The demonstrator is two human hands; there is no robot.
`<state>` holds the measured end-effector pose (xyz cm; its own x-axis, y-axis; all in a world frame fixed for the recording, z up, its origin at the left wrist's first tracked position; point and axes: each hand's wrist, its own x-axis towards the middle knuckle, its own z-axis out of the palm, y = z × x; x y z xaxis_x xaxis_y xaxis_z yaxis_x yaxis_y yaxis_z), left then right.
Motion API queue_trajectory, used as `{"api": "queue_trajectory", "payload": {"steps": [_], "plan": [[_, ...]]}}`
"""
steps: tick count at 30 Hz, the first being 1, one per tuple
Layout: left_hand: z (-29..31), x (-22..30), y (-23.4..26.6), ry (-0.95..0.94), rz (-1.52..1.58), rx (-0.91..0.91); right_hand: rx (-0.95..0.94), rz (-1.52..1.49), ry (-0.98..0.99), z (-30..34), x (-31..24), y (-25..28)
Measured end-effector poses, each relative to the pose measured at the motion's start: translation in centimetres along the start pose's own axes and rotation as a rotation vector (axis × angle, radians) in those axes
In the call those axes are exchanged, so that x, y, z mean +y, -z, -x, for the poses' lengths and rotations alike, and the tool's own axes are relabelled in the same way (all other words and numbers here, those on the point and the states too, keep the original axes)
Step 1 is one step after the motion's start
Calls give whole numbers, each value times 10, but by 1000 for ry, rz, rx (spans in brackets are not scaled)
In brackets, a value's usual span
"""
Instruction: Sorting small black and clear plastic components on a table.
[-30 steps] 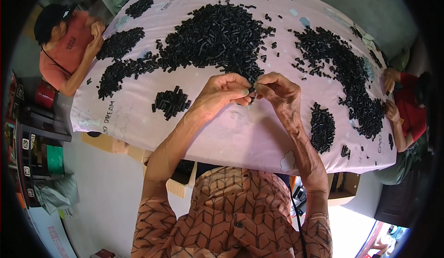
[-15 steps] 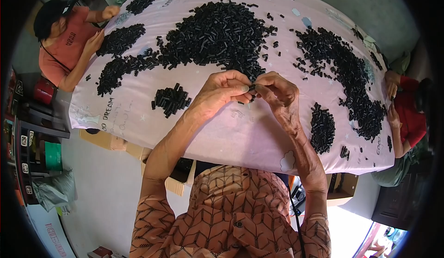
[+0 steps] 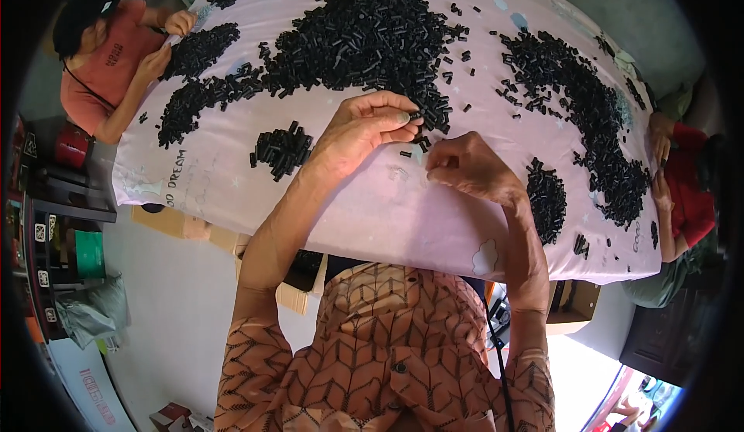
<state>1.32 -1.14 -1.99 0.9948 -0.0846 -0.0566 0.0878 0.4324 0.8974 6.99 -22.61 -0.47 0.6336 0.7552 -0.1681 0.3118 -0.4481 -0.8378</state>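
My left hand (image 3: 364, 131) is closed over the pink cloth, pinching a small black cylindrical piece (image 3: 416, 117) between thumb and fingers. This piece sits at the near tip of a large heap of similar black pieces (image 3: 356, 41). To the right and a little nearer, my right hand (image 3: 474, 167) is curled with its fingers pressed together, apart from the left. Whatever it may hold is hidden. A small pile of black pieces (image 3: 281, 151) lies left of my left wrist, and another pile (image 3: 547, 203) lies just right of my right forearm.
The table is covered by a pink printed cloth (image 3: 372, 227). At the left edge a person in an orange shirt (image 3: 108, 56) handles pieces beside a pile (image 3: 203, 51). A person in a red sleeve (image 3: 691, 192) is at the right edge, near a long heap (image 3: 593, 137).
My hands, together before, are now apart: the right has drawn back toward me and rightward, the left stays at the heap's tip. The whole view has shifted slightly.
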Motion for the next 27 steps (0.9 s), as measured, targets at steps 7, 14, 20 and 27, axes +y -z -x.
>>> {"api": "queue_trajectory", "payload": {"steps": [7, 14, 20, 27], "plan": [[1, 0, 3, -24, 32, 33, -44, 189, 35, -2, -2, -8], [-1, 0, 5, -46, 117, 53, 274, 186, 421, -21, 14, -27], [-1, 1, 4, -29, 38, 46, 336, 519, 487, -25, 26, -47], [2, 1, -6, -143, -160, 81, 388, 548, 569, -18, 12, -43]]}}
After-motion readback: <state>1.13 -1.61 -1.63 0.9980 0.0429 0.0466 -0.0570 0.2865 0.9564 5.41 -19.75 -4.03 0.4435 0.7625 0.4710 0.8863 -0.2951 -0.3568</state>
